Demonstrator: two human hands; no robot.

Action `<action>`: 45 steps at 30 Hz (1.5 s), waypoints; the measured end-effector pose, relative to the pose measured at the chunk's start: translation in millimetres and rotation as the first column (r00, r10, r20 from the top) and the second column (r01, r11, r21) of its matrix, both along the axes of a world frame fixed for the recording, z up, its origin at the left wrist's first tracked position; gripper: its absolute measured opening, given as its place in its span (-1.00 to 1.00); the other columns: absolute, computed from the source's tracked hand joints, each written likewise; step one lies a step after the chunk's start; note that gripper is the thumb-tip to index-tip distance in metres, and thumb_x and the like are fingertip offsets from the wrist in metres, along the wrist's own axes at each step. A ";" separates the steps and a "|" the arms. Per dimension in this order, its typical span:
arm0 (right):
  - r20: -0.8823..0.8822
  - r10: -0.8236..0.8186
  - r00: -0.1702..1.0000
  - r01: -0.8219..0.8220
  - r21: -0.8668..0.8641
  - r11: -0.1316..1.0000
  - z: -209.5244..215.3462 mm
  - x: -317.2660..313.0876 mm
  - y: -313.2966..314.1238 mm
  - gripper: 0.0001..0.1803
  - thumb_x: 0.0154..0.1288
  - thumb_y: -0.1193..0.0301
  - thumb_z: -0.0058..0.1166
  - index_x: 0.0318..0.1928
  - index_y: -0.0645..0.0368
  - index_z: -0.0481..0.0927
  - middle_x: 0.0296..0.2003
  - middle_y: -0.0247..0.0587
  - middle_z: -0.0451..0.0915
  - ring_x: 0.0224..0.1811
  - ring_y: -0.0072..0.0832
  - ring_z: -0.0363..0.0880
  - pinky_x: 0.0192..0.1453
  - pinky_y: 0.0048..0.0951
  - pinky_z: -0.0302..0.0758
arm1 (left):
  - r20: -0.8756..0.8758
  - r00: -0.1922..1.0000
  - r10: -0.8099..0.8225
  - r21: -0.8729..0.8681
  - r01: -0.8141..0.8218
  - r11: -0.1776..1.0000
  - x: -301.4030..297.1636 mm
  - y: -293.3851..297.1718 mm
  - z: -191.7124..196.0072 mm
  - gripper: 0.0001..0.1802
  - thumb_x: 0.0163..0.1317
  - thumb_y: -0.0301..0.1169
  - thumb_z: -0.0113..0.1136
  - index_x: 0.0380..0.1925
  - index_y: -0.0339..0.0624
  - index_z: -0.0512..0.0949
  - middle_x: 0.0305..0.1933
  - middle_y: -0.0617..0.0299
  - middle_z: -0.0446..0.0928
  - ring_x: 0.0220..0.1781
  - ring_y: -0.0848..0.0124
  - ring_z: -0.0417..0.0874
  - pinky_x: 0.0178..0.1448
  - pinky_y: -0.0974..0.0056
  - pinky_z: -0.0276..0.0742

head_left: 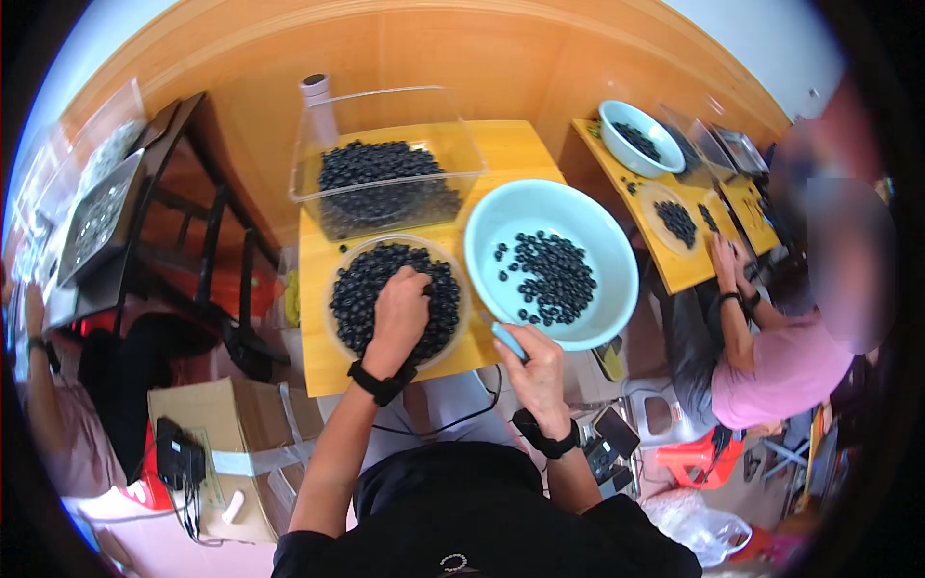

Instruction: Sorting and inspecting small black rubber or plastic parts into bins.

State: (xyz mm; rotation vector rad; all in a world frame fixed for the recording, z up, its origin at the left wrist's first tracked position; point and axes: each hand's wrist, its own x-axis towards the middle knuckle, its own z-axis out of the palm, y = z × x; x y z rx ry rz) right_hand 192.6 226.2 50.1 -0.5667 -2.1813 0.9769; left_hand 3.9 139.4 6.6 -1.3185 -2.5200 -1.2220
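Note:
My left hand [403,306] reaches into a round shallow tray [462,332] heaped with small, shiny black round pieces [361,294]. Its fingers are curled closed among them, and whatever they pinch is hidden. To the right, my right hand [536,371] is closed round a tool with a light blue handle [508,342], held at the front edge of the table. The tool's working end is too small to make out. Just beyond that hand stands a light blue basin [617,303] with a loose layer of the same black pieces on its bottom.
A clear plastic bin [385,197] of black pieces stands behind the tray, beside a pink bottle [318,106]. At right, a person [785,366] works at another yellow table [679,275] with a similar basin [605,135]. A cardboard box [217,414] stands on the floor at left.

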 end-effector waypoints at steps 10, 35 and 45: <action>0.031 0.024 0.999 -0.025 0.015 1.000 -16.2 -2.0 -2.9 -0.80 0.08 0.54 0.19 -0.22 0.24 0.63 -0.54 -0.15 0.52 -0.59 -0.34 0.48 -0.50 -0.38 0.37 | 0.012 0.998 -0.066 -0.036 0.066 0.997 10.0 -12.9 6.8 -0.83 -0.11 -0.71 0.11 -0.44 -0.32 0.48 -0.38 -0.08 0.45 -0.32 -0.09 0.51 -0.23 0.03 0.44; 0.071 0.211 0.975 -0.199 -0.155 0.968 -1.1 -9.1 -23.9 -0.80 0.15 0.49 0.16 -0.21 0.31 0.60 -0.41 -0.07 0.60 -0.50 -0.38 0.55 -0.50 -0.50 0.38 | 0.655 -0.243 -0.716 0.656 -0.288 0.697 51.2 -76.4 -1.3 -0.76 0.21 -0.56 0.13 -0.09 -0.27 0.51 -0.14 0.10 0.58 -0.21 0.46 0.66 -0.10 0.46 0.63; 0.109 0.344 0.933 -0.342 -0.036 0.939 7.5 -5.9 -32.0 -0.81 0.17 0.43 0.16 -0.20 0.22 0.62 -0.56 -0.16 0.50 -0.64 -0.36 0.45 -0.55 -0.42 0.33 | 0.650 -0.217 -0.728 0.668 -0.294 0.684 53.4 -77.0 0.3 -0.78 0.22 -0.55 0.14 -0.11 -0.30 0.52 -0.27 0.21 0.60 -0.25 0.51 0.66 -0.13 0.47 0.63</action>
